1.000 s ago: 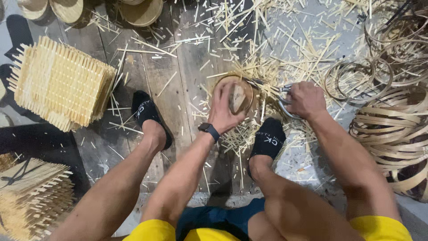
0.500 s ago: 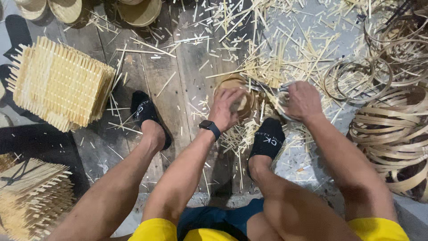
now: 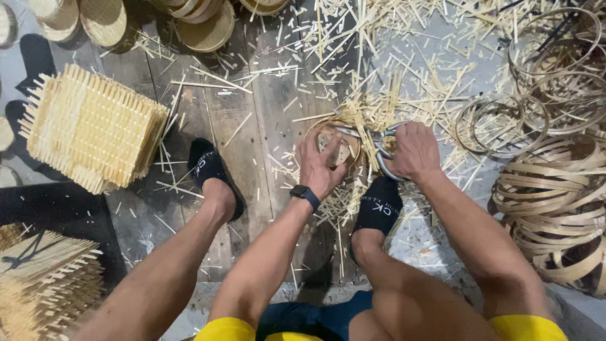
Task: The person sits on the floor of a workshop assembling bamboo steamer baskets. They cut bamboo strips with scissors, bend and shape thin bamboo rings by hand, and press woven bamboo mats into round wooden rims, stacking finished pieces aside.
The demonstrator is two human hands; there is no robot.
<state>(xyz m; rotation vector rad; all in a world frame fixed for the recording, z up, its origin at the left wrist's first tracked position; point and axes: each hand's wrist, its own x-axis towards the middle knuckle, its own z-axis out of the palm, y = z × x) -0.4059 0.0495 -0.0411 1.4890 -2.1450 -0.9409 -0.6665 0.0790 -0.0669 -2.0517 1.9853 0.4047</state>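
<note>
Sitting on a plank floor, the person works over a small round woven disc framed by a bamboo ring. Landmark: the disc, lying on the floor between the two black-socked feet, among a litter of bamboo offcuts.

- Left hand: pressed on the disc's near edge, fingers spread over the weave, grasping it against the floor. A dark watch sits on that wrist.
- Right hand: just right of the disc, clenched around the loop handles of metal scissors. The blades point left, across the disc's far rim; whether they are parted cannot be told.
- Right foot: just below the disc, partly on the offcuts.
- Left foot: well left of the disc.
- Square woven mats, stacked: far left of the disc. A second stack lies lower left.
- Bamboo hoops: right of the disc, loose rings above, a heaped coil of wider strips below them.
- Finished round pieces: above and left of the disc, at the top edge.
</note>
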